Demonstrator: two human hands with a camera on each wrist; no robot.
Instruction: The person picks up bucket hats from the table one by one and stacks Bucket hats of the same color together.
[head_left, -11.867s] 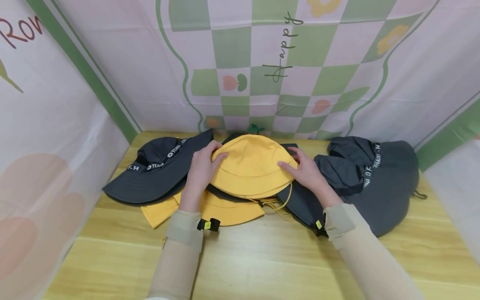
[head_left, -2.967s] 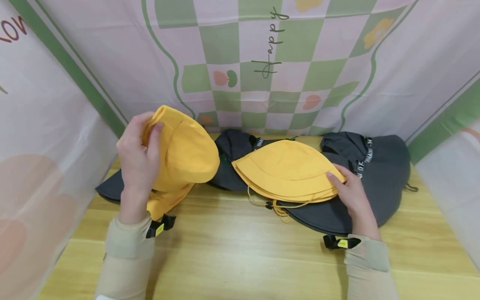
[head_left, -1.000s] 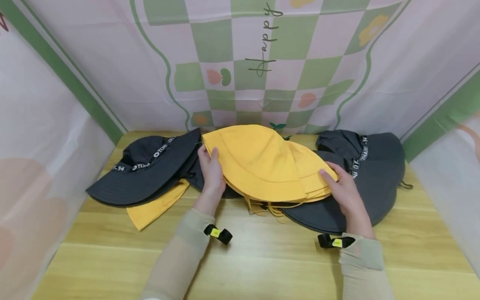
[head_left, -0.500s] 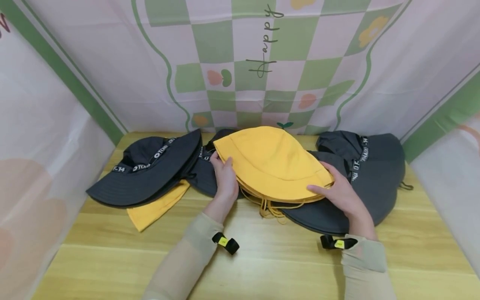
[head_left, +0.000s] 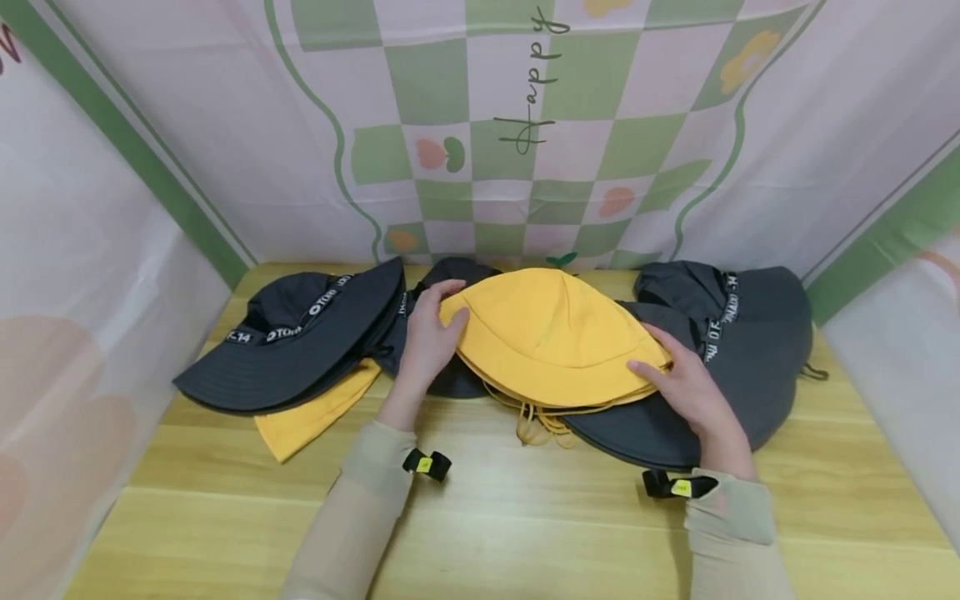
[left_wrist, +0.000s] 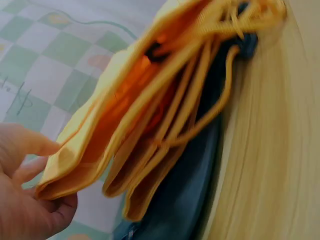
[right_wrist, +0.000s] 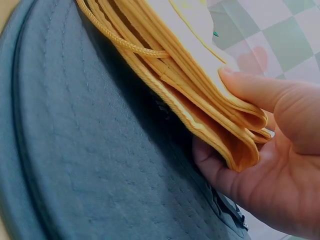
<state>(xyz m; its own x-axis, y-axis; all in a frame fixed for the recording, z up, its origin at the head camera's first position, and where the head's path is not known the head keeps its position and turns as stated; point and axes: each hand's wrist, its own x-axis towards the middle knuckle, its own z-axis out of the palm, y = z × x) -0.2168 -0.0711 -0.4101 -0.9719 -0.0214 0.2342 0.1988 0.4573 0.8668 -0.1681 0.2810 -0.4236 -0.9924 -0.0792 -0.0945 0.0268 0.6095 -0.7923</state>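
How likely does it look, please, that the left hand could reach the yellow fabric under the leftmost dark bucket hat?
Probably yes: the yellow fabric sticks out at its near end, though the left hand must loosen its grip on the top yellow bucket hat; the dark bucket hat covers the rest.

Here's your backdrop: pale cloth rising behind the table, whose light wood grain runs toward you. Up the middle goes a check panel in green and pale pink, with the word "Happy" printed sideways, and 2 wavy green lines, left and right, flanking it. There's 1 yellow flower at upper right! On your left, a broad green stripe cuts down past faded peach shapes; on your right, another green band slants across. Your left wrist view catches the checks tilted.
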